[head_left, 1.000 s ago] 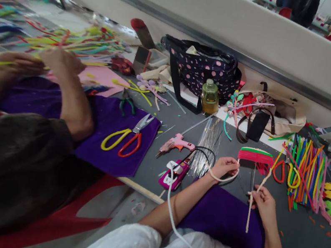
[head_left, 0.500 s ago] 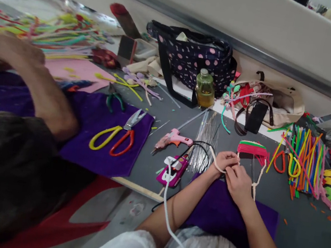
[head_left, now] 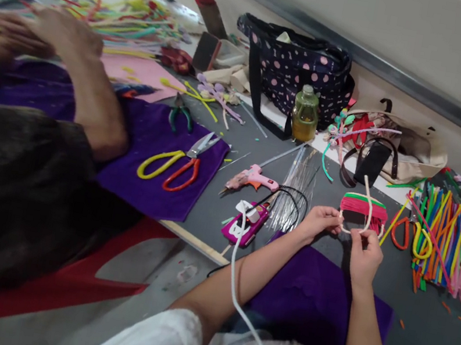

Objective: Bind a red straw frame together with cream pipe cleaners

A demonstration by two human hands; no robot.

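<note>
My left hand [head_left: 323, 223] pinches one end of a cream-coloured, cord-like stem, possibly a pipe cleaner [head_left: 369, 212]. My right hand [head_left: 365, 257] pinches it a little further right, and its free end curves up away from me. A short span runs between the two pinches. Just beyond my fingers lies a flat bundle of pink, green and white strands [head_left: 355, 207], partly covered by the stem. Whether the stem is joined to the bundle I cannot tell. Under my forearms is a purple cloth [head_left: 305, 279].
Left of my hands lie a pink glue gun [head_left: 253, 180], a magenta box with a white cable [head_left: 248, 225] and clear thin sticks [head_left: 289, 206]. Yellow-and-red scissors [head_left: 179, 161] rest near a co-worker's arm [head_left: 97, 97]. Coloured stems [head_left: 440, 237] and another pair of scissors [head_left: 418, 239] are at right.
My hands have moved apart from being close together. The stem's free end, which lay leftward across my left wrist, now points up between my hands. The view has shifted.
</note>
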